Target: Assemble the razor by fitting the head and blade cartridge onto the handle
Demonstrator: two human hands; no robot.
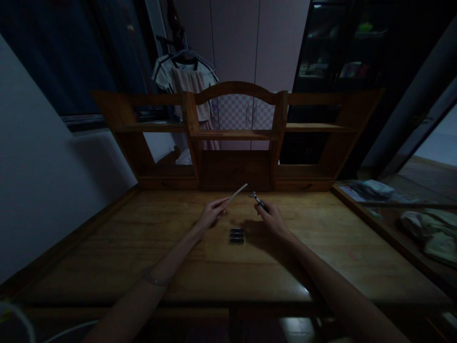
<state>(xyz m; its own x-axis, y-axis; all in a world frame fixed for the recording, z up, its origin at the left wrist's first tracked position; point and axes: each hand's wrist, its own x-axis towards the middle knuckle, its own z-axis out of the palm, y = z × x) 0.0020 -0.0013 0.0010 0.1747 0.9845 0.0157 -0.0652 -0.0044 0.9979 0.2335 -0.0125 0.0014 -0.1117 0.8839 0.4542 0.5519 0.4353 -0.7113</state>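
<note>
My left hand, above the desk left of centre, pinches a thin, pale flat strip that points up and to the right. Its exact kind is unclear in the dim light. On the other side, my right hand is closed around the dark handle of a razor with a silvery head, tilted up toward the strip. The strip and the razor's head are apart. Between and below both hands, a row of three small black oblong pieces lies on the wooden desk.
A wooden shelf unit with drawers stands along the desk's back edge. Clothes on hangers hang behind it. To the right, a lower surface holds a pale cloth bag and papers.
</note>
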